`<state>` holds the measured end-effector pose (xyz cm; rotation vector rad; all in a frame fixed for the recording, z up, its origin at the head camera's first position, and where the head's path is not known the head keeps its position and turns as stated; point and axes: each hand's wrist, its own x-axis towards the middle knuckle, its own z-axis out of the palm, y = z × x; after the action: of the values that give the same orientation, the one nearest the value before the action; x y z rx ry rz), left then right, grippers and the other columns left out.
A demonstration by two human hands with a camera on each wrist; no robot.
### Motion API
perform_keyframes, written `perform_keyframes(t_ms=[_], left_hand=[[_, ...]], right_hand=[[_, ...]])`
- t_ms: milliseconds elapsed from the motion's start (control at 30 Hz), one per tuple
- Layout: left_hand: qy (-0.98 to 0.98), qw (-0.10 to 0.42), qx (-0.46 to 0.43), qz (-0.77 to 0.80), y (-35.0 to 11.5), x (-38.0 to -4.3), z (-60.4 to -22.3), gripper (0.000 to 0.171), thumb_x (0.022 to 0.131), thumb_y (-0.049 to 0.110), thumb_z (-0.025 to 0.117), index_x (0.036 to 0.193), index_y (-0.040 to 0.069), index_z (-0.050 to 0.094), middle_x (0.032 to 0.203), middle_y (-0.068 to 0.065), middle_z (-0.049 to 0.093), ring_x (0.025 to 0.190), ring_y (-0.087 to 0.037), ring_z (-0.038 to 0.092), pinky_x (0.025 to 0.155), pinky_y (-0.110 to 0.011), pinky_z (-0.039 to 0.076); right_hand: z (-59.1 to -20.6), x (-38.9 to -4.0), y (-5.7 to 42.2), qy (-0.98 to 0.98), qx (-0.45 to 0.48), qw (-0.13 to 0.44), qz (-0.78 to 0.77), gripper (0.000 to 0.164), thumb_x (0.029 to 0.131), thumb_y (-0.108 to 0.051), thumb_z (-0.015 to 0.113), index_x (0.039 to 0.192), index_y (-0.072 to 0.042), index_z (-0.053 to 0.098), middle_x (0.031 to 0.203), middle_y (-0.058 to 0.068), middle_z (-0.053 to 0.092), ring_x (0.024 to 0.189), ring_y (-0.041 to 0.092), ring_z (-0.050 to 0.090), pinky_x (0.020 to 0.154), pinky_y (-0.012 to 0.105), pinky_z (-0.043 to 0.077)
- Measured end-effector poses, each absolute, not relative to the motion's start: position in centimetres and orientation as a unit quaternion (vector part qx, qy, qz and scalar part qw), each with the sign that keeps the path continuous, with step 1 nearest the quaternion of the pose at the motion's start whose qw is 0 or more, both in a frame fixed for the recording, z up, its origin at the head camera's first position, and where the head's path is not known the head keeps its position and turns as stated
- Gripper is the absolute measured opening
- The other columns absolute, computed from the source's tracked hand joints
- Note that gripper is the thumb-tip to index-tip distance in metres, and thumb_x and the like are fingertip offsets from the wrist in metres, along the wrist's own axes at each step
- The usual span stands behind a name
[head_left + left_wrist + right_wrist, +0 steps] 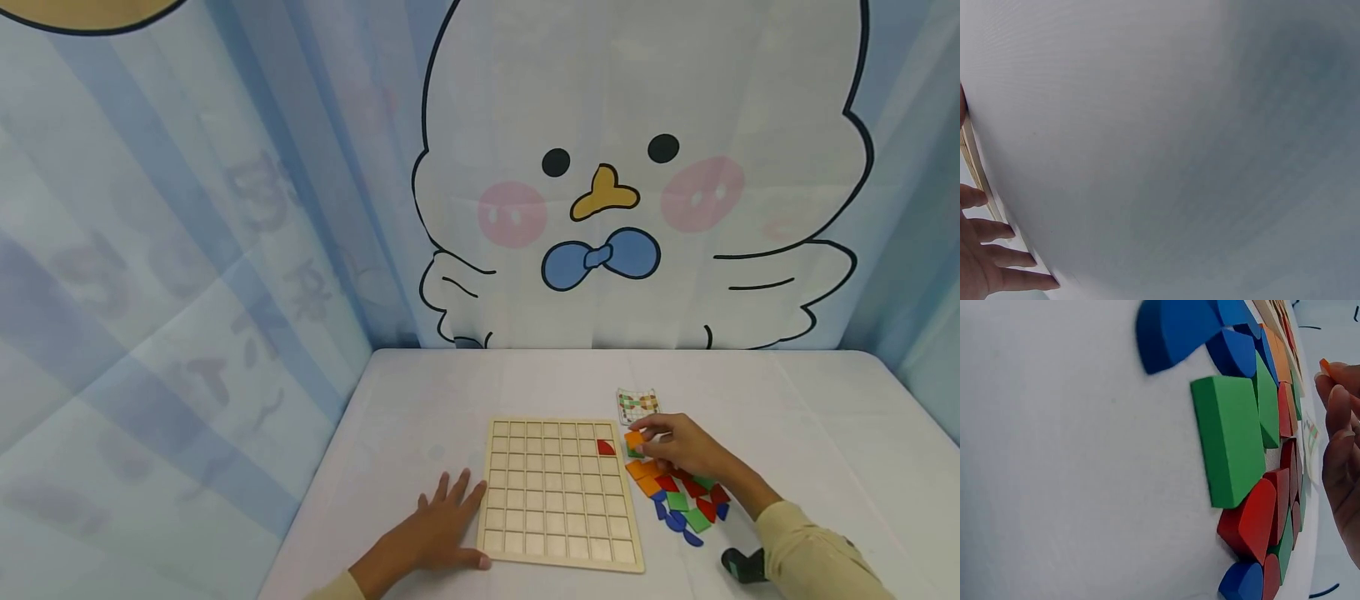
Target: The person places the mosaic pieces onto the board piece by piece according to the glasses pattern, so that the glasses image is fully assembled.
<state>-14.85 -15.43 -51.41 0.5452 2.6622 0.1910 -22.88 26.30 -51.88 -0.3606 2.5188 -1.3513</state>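
Observation:
A wooden grid board [555, 481] lies on the table, with one red piece with a curved edge [606, 447] in a cell near its top right corner. My left hand [442, 531] rests flat with fingers spread along the board's left edge; in the left wrist view its fingers [1007, 256] reach that edge. Just off the board's upper right side, my right hand [682, 446] pinches an orange block [635, 438] between thumb and fingers. The block's tip [1325, 365] shows in the right wrist view. Partly under it in the head view is a green piece [633, 452].
Right of the board lie several loose blocks: orange [643, 471], red [707, 509], green [1229, 444] and blue [1179, 328]. Behind them is a small printed pattern card [637, 405]. A black object [742, 566] sits by the right sleeve. A printed curtain [600, 308] hangs behind the table.

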Motion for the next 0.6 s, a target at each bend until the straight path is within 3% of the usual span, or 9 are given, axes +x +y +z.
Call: perform_keyframes(t_ms=[600], left_hand=[[0.956,0.208,0.191,0.080,-15.3,-14.7,-51.2,0.106,0.074,0.072,0.071,0.159,0.021,0.031,0.166,-0.018,0.022,0.149,-0.052,0.020,0.105,-0.075,0.032]], right_hand=[[-52.3,-22.8,24.3,0.859,-0.140,0.109,-0.480,0.036,0.091,-0.016,0.073,0.120,0.002,0.062,0.088,0.008,0.063,0.058,0.015,0.057,0.057,0.026,0.054]])
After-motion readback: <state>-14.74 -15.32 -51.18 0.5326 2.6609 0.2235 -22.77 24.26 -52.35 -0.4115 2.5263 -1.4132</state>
